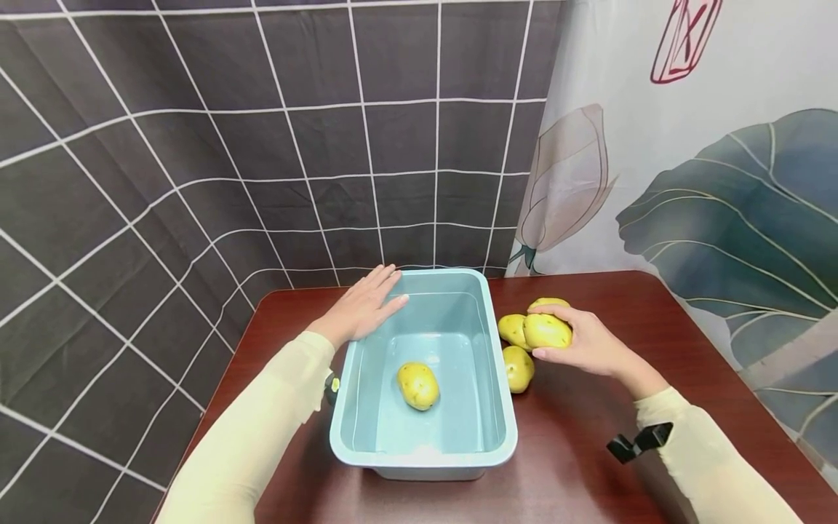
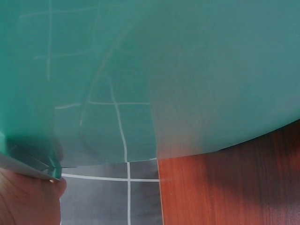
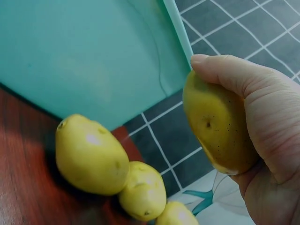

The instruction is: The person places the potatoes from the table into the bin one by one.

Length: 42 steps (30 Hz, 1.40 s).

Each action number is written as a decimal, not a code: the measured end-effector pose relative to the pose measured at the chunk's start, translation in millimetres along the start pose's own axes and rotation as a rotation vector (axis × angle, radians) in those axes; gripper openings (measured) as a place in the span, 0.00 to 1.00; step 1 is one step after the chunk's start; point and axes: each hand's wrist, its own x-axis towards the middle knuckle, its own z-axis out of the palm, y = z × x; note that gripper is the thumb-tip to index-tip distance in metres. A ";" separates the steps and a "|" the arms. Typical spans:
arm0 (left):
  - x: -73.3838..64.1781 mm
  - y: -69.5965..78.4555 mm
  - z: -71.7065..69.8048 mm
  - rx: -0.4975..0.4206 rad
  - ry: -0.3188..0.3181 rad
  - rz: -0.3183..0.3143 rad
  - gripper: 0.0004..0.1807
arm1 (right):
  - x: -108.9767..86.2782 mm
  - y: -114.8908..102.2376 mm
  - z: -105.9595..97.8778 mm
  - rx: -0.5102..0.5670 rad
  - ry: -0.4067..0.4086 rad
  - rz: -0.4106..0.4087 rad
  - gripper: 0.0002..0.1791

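A light blue plastic basin (image 1: 487, 349) stands on the table with one yellow potato (image 1: 418, 386) lying on its bottom. My left hand (image 1: 360, 304) rests on the basin's left rim near the far corner, its fingers extended. To the right of the basin, my right hand (image 1: 592, 346) grips a potato (image 1: 548, 331) between thumb and fingers. In the right wrist view that held potato (image 3: 218, 124) is above the table, apart from the others. Beside the basin's right wall lie more potatoes: a near one (image 1: 519, 369), a middle one (image 1: 512, 330) and a far one (image 1: 548, 302), partly hidden.
The reddish-brown wooden table (image 1: 576, 437) carries everything. A dark curtain with a white grid (image 1: 393, 145) hangs behind and to the left. At the right hangs a pale curtain with a flower print (image 1: 589, 182). Black wrist devices (image 1: 641, 440) sit on the sleeves.
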 end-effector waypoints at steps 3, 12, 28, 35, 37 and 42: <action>-0.2 0.1 -0.1 0.005 -0.001 -0.003 0.43 | 4.1 -6.5 -1.4 0.001 0.004 -0.026 0.36; -0.9 -0.7 -0.7 0.004 -0.002 -0.015 0.42 | 20.6 -23.3 -5.0 0.017 -0.015 -0.073 0.36; -0.9 -2.4 0.3 -0.006 -0.003 -0.024 0.42 | 54.6 -58.6 -5.1 0.005 -0.090 -0.159 0.33; -0.5 -1.0 0.3 -0.011 -0.007 -0.028 0.42 | 70.0 -72.8 3.2 -0.024 -0.152 -0.180 0.33; -0.6 -0.9 0.5 -0.006 -0.006 -0.030 0.42 | 74.9 -77.5 7.1 -0.024 -0.186 -0.195 0.33; -1.5 2.2 -0.1 -0.013 -0.010 -0.028 0.41 | 84.8 -87.6 17.4 -0.009 -0.268 -0.216 0.34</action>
